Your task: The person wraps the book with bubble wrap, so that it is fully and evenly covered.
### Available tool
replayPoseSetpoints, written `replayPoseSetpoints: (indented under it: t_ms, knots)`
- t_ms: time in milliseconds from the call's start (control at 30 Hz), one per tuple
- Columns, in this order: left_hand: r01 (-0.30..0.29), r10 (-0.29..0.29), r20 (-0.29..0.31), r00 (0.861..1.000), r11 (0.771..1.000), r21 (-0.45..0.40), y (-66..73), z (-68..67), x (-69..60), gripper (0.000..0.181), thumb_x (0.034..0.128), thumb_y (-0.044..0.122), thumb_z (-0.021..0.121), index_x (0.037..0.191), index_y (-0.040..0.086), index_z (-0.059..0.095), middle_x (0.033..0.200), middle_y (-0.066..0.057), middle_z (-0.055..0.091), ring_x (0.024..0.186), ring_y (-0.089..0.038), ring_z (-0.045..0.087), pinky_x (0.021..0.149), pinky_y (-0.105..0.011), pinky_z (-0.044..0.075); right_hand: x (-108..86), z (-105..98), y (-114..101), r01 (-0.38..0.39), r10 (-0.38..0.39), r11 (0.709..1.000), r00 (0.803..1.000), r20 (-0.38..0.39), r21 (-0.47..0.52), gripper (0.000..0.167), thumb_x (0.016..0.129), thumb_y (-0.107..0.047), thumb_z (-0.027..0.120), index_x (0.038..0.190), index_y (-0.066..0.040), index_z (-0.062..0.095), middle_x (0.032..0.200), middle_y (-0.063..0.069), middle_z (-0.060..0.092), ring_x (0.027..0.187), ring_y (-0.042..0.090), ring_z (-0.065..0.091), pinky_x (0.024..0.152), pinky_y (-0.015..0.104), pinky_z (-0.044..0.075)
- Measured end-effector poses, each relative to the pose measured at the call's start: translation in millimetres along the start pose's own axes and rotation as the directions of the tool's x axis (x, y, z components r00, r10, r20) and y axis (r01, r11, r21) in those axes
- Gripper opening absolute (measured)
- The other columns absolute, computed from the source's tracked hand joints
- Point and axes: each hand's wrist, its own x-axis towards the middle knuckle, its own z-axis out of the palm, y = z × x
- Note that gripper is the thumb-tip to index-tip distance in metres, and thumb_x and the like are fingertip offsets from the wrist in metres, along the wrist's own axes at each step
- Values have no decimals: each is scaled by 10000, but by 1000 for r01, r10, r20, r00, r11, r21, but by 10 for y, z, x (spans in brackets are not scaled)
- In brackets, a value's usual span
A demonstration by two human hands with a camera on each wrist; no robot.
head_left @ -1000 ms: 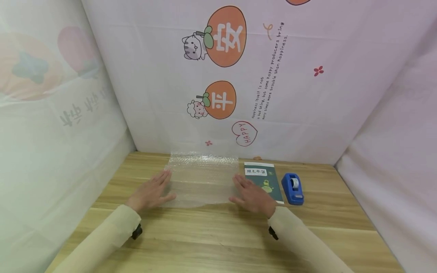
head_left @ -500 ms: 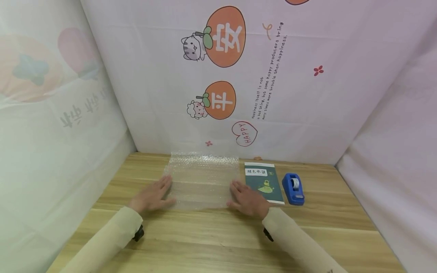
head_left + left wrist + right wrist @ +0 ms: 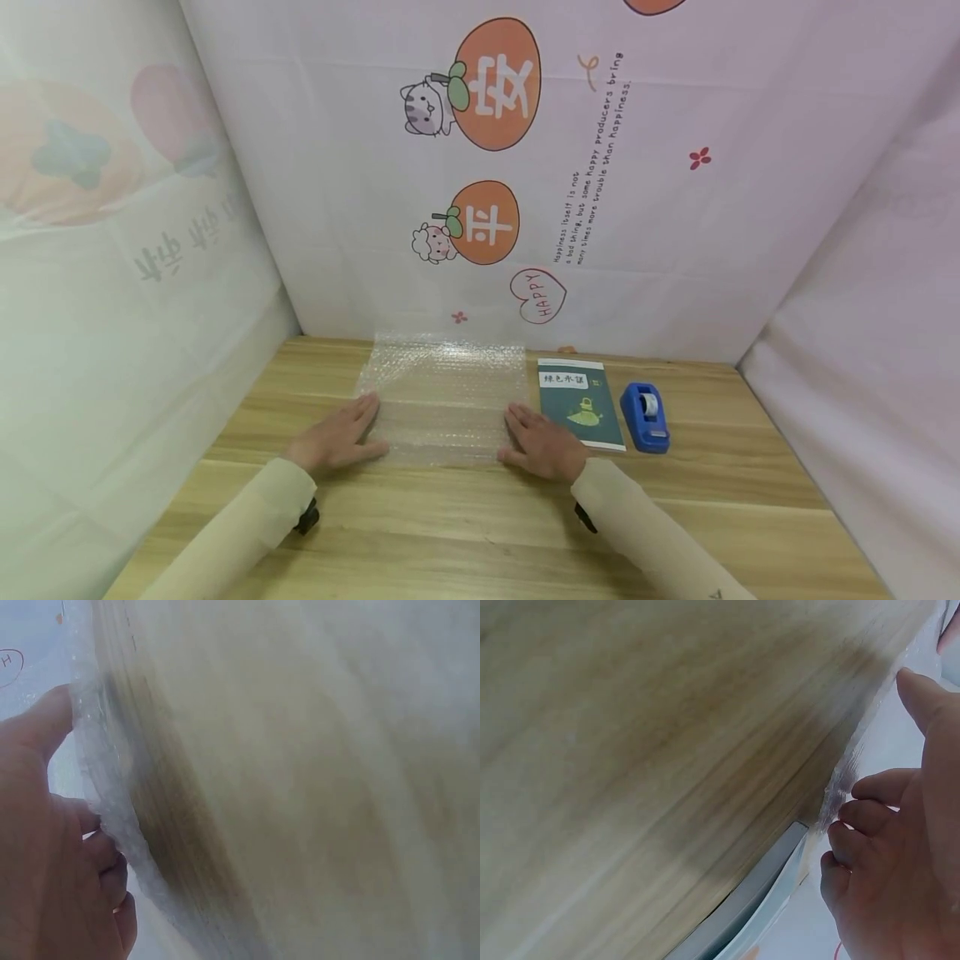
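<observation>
A clear sheet of bubble wrap [image 3: 447, 408] lies spread on the wooden table in the head view. My left hand [image 3: 337, 437] rests at its left edge with the fingers extended and the thumb on the near left corner. At the opposite edge rests my right hand [image 3: 543, 443], its thumb pointing inward at the near right corner. Both wrist views show the hands, left [image 3: 52, 847] and right [image 3: 892, 847], touching the wrap's rim with loosely bent fingers. Just right of the right hand lies a dark green book [image 3: 566, 404] with a white label.
A blue tape dispenser [image 3: 645, 421] with a roll in it stands right of the book. White printed cloth [image 3: 652, 250] closes off the back and both sides. The wooden table [image 3: 450, 533] extends toward me between my forearms.
Both hands have slid slightly toward me, and the right one has shifted a little left, uncovering more of the book. The near edge of the bubble wrap now lies closer and flatter.
</observation>
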Motion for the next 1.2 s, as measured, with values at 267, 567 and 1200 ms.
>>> replayPoseSetpoints:
  t_ms: [267,567,1200]
  knots:
    - [33,-33,8,999,999,-11,38,6,-1,969,1050,594,543,1654,-71,180,1752,-267,144,1630,-461,162,1323,-624,198,71,25,58,-9,10,1000,1000,10,-12,841,1071,-549,532,1629,45,321,1724,215,308,1625,363,279,1322,493,300]
    - [29,-30,-28,999,999,-38,55,72,-15,980,1037,583,564,1641,-94,192,1744,-291,135,1622,-482,153,1315,-641,181,85,44,33,-9,9,1000,1000,-13,2,852,1073,-563,515,1621,60,326,1720,234,302,1623,373,278,1322,497,296]
    - [78,-80,-16,997,995,-65,274,70,-84,951,1061,546,553,1631,-121,186,1735,-320,126,1618,-504,145,1327,-621,187,89,35,-262,-43,43,999,997,-71,7,800,1105,-537,451,1617,64,326,1723,246,286,1619,391,277,1329,506,277]
